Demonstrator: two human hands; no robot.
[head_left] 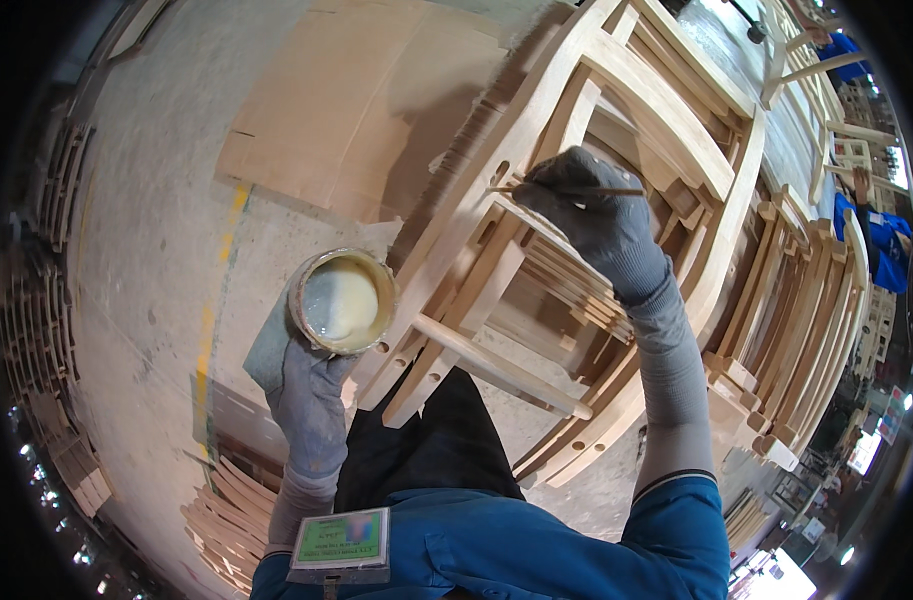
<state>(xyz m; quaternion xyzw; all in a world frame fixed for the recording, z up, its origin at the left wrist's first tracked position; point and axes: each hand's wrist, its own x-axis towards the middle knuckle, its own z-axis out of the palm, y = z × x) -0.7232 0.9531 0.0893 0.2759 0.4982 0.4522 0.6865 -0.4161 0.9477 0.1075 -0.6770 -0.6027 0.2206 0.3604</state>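
Observation:
My left hand (pixel 311 405), in a grey glove, grips a round cup (pixel 388 302). Inside the cup is a pale cream liquid (pixel 351 298) that looks like glue. A grey-green sheet (pixel 267 345) shows beside the cup, against the same hand. My gloved right hand (pixel 598 225) pinches a thin brown stick (pixel 616 191). Its left end lies at the pale wooden rail (pixel 536 105) of a chair frame, near a slot (pixel 502 171). Whether the tip touches the wood I cannot tell. Another slot (pixel 484 233) and round holes lie lower along this frame.
Curved wooden frames (pixel 791 320) are stacked to the right. Flat cardboard (pixel 346 95) covers part of the concrete floor on the far left, beyond a yellow line (pixel 206 330). Curved wooden strips (pixel 231 520) lie at lower left. People in blue work at the far right.

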